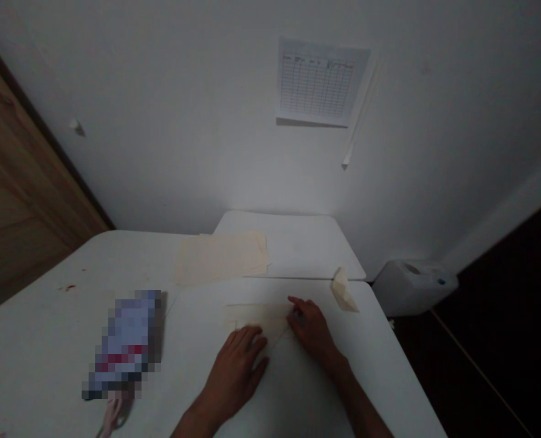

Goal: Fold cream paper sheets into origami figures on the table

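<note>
A strip of folded cream-coloured paper (270, 312) lies flat on the white table in front of me, with a pointed flap on its near side. My left hand (236, 365) rests palm down at its near left edge, fingers stretched onto the paper and thumb out to the side. At the right end of the paper is my right hand (315, 333), touching it. Its index finger reaches out to the left, the thumb stands apart below, and the other fingers are partly hidden. To the right stands a small folded cream paper piece (343, 291).
Flat cream paper sheets (220, 258) lie behind, across the seam between the table (197, 377) and a white board (307, 243). A blurred blue-white item (127, 334) is at left. A printed chart (320, 82) hangs on the wall. A white plastic container (411, 286) stands beyond the right edge.
</note>
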Motion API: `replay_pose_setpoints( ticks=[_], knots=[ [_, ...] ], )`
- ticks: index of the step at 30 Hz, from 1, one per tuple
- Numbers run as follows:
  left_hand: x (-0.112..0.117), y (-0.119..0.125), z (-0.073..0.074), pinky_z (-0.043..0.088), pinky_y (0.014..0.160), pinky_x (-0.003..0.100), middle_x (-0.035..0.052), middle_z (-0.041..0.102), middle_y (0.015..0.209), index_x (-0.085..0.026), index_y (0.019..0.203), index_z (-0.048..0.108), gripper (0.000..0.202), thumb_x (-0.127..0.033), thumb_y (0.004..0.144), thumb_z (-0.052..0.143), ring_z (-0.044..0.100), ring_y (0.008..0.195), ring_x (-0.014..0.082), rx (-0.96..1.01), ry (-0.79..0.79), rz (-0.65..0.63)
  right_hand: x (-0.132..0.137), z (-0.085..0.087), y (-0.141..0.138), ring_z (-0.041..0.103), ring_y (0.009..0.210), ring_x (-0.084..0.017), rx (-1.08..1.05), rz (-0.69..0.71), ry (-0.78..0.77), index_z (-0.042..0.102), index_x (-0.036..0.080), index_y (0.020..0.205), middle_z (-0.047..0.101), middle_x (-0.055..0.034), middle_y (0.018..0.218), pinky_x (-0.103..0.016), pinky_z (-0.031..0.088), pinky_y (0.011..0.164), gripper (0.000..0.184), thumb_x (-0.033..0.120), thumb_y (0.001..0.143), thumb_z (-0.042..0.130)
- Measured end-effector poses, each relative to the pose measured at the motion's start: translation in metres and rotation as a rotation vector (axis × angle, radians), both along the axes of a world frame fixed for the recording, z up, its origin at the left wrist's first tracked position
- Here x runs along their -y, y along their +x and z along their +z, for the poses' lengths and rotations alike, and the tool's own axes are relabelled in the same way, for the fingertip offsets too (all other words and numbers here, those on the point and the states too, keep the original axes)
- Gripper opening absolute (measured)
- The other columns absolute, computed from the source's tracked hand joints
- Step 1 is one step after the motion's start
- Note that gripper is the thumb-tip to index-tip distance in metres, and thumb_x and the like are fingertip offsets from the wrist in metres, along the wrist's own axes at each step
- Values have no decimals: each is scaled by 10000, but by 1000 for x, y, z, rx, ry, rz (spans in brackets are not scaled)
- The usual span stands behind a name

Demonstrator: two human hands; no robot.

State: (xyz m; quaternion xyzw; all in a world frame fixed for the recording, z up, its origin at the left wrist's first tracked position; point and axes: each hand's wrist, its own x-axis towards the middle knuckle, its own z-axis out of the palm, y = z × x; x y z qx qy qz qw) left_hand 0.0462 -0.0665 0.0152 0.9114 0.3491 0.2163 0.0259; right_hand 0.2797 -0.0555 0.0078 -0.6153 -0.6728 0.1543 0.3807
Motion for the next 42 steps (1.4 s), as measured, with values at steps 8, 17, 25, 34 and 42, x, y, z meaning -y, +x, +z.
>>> replay_pose_setpoints(
  ticks=[8, 17, 25, 34, 42],
  knots=[
    [-7, 6, -7, 491, 932, 475, 117, 570, 1256, -202, 1125, 594, 243, -241, 892, 538, 538, 1146, 295, 19, 56, 25, -1, 4, -9, 575, 597, -126, -268, -20, -21, 626, 214, 1152, 599, 33, 687, -241, 481, 617, 346, 234, 807, 601],
    [-18, 38, 0, 499, 819, 412, 82, 621, 1011, -196, 968, 611, 132, -223, 840, 604, 572, 927, 241, 28, 58, -18, 1, 2, -8, 628, 562, -113, -468, -95, -80, 565, 208, 1231, 667, -30, 933, -236, 529, 542, 509, 271, 734, 657],
    [-26, 51, -3, 482, 743, 359, 59, 612, 877, -196, 887, 616, 79, -218, 893, 540, 554, 798, 200, 34, 87, -79, 3, 6, -9, 641, 545, -98, -456, -78, -90, 459, 230, 1312, 672, -43, 1050, -222, 535, 532, 614, 212, 726, 640],
    [-29, 56, 6, 468, 711, 289, 41, 607, 819, -205, 744, 633, 143, -171, 853, 548, 569, 808, 181, 133, -171, -10, 12, 4, 8, 631, 669, -133, -236, -164, 108, 553, 190, 1211, 660, -75, 1066, -270, 547, 648, 388, 216, 824, 555],
    [-37, 63, 3, 472, 738, 291, 34, 629, 804, -214, 720, 680, 208, -289, 881, 571, 590, 832, 187, 195, -276, 105, 42, 1, 12, 608, 893, -188, 85, -42, 136, 655, 209, 999, 652, -50, 947, -313, 497, 824, 224, 105, 871, 504]
  ],
)
